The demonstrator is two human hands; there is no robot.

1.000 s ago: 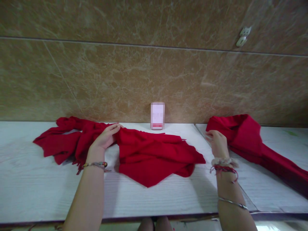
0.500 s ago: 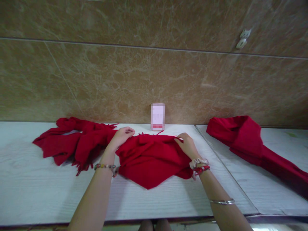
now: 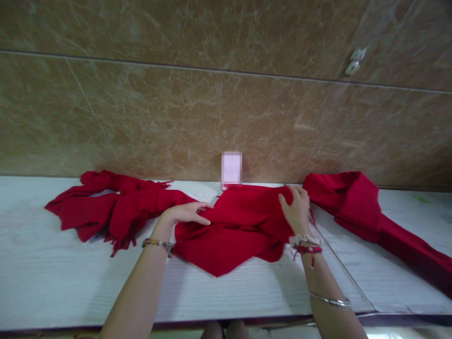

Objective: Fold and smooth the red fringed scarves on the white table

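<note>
A red scarf-like cloth [image 3: 243, 214] lies folded on the white tabletop in front of me, with a pointed corner hanging toward me. My left hand [image 3: 188, 213] rests at its left side, thumb and fingers apart. Over its upper right edge sits my right hand [image 3: 297, 205], palm down, with the thumb spread away from bent fingers. Further left lies a bunched red part with fringe [image 3: 120, 212]; it runs toward the cloth behind my left hand, and whether they are one piece I cannot tell.
On the right, another length of red fabric [image 3: 363, 207] lies folded over and runs off toward the frame's edge. A phone [image 3: 231, 168] leans upright against the brown tiled wall [image 3: 176, 127]. A seam crosses the white table [image 3: 226, 296]. A small white fixture [image 3: 356, 61] is on the wall.
The cloth's top part has been spread up and to the right, covering the phone's foot. My right hand moved right; my left hand came down slightly and its fingers spread.
</note>
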